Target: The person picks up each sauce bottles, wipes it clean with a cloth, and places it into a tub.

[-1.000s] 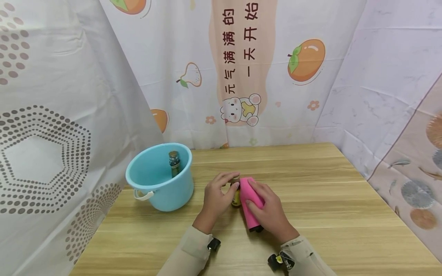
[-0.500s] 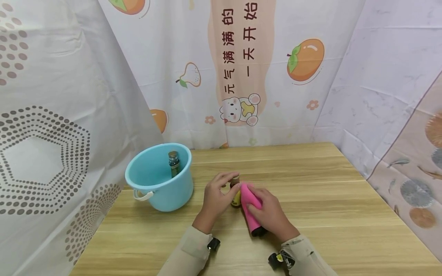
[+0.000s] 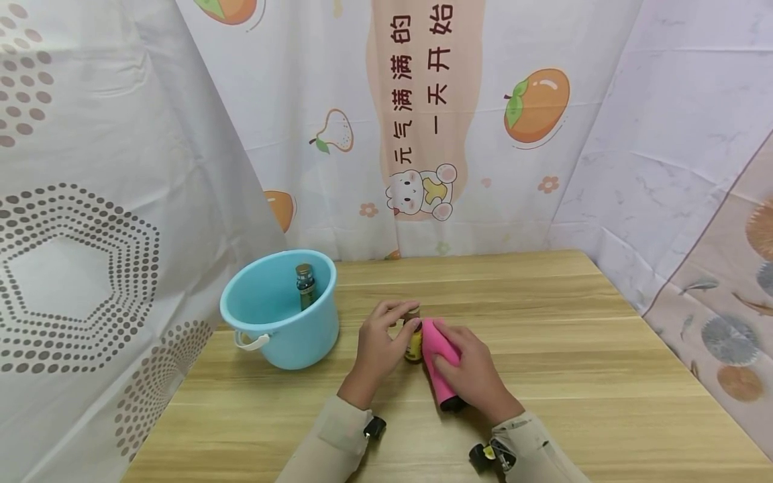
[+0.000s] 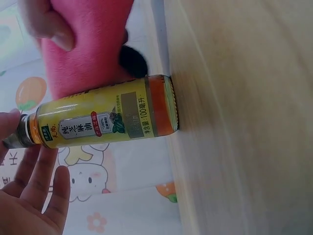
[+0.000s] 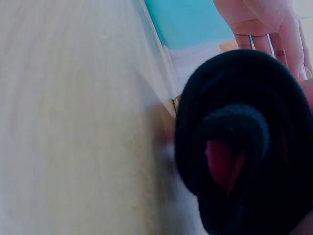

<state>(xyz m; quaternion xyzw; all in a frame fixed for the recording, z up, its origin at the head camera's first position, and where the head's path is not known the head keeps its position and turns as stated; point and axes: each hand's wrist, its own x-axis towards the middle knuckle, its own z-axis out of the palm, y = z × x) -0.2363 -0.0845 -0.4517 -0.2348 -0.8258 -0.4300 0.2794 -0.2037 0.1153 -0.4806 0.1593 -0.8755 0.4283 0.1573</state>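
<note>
A small sesame oil bottle with a yellow label stands upright on the table in front of me. My left hand pinches it by the cap, the other fingers spread behind in the left wrist view. Against the bottle's right side is a rolled pink plush cloth with a black edge, gripped by my right hand. The cloth's open rolled end fills much of the right wrist view and hides most of the right hand there. In the head view, the left fingers and thumb cover part of the bottle's upper end.
A light blue bucket with a white handle stands at the left of the wooden table. Inside it leans another dark bottle with a gold cap. Printed curtains hang behind the table and along both sides.
My right hand has slid the cloth a little down along the bottle, toward me. The left hand keeps its hold at the cap, and the bucket has not moved.
</note>
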